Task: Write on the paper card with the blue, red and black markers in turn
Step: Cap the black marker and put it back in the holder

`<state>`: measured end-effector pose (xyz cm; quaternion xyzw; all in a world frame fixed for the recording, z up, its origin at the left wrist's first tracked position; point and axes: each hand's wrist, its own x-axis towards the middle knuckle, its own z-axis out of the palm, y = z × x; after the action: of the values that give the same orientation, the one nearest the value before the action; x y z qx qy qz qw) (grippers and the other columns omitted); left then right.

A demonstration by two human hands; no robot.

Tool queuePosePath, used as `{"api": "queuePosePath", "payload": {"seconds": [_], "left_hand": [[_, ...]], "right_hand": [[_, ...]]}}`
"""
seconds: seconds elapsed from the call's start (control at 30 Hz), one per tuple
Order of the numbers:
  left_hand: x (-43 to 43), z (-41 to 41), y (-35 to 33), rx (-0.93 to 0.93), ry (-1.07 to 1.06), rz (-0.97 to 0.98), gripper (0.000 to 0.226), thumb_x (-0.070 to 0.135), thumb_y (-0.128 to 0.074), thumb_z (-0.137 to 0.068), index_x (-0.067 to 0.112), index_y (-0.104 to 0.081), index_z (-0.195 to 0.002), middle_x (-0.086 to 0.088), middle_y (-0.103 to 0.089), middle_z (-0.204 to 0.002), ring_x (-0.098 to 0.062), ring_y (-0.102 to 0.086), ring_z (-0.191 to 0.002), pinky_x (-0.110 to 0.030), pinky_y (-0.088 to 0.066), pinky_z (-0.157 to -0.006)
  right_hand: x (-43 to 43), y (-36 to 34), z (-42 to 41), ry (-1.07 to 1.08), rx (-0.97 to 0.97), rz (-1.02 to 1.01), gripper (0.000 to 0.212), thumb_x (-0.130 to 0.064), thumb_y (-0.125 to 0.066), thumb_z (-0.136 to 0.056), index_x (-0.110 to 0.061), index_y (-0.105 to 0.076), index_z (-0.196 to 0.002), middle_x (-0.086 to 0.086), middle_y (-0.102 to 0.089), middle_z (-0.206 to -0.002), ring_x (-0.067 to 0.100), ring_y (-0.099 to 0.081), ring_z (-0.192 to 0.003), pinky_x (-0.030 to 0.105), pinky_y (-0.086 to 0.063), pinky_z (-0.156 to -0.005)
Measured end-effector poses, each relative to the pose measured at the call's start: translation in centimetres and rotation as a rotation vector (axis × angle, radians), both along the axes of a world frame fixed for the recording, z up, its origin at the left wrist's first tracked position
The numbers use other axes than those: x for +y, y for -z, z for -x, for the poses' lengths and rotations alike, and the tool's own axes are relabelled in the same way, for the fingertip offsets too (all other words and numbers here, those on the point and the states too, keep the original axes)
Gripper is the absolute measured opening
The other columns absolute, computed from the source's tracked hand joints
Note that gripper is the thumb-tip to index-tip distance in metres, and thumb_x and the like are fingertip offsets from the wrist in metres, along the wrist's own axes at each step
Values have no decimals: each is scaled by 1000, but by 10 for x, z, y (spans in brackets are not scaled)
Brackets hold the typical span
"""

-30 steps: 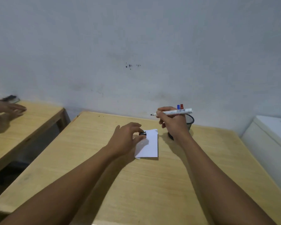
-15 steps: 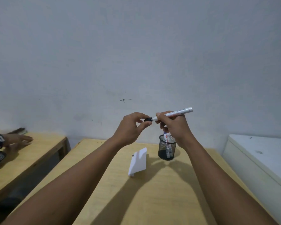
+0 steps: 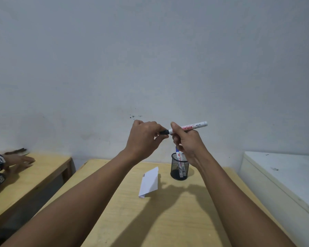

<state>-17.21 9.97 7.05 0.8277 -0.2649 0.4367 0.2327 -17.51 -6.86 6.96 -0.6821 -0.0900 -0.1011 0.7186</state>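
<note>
My right hand (image 3: pixel 186 141) holds a white marker (image 3: pixel 194 126) by its barrel, raised in front of the wall. My left hand (image 3: pixel 144 137) pinches the marker's black cap (image 3: pixel 164 132) against the marker's left end. Below them, a folded white paper card (image 3: pixel 149 182) lies on the wooden table (image 3: pixel 168 220), with short marks near its top left corner. A black mesh pen holder (image 3: pixel 179 169) stands just right of the card and holds a blue marker (image 3: pixel 176 150) and another marker.
A white cabinet (image 3: pixel 282 179) stands to the right of the table. On the left is a second wooden table (image 3: pixel 34 175) where another person's hand (image 3: pixel 18 162) rests, with a dark device at the wrist.
Both hands rose from the card to chest height. My left hand brought the black cap to the marker's tip, and the cap now sits against the end. The view tilted upward.
</note>
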Motion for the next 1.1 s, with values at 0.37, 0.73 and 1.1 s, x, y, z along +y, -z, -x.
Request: {"api": "queuePosePath", "payload": {"seconds": [0.37, 0.73, 1.1], "left_hand": [[-19, -19, -5, 479, 162, 287, 21, 37, -77, -82, 17, -77, -90, 7, -75, -80, -6, -69, -76, -34, -58, -75], [-61, -77, 18, 621, 209, 491, 34, 36, -78, -81, 13, -76, -107, -3, -77, -92, -11, -69, -74, -24, -52, -72], [-64, -112, 84, 717, -157, -227, 46, 59, -60, -87, 33, -64, -125, 9, -62, -136, -17, -52, -124, -46, -34, -101]], "right_hand": [[-20, 24, -14, 351, -22, 233, 81, -69, -78, -66, -38, -54, -136, -6, -50, -142, 18, -54, -125, 53, -44, -109], [-52, 40, -66, 287, -282, 546, 14, -18, -76, -90, -15, -71, -102, -9, -71, -86, -6, -64, -74, 15, -48, -69], [-75, 81, -127, 401, -240, 762, 54, -11, -67, -95, -34, -46, -139, -10, -58, -107, 10, -64, -82, 55, -53, -95]]}}
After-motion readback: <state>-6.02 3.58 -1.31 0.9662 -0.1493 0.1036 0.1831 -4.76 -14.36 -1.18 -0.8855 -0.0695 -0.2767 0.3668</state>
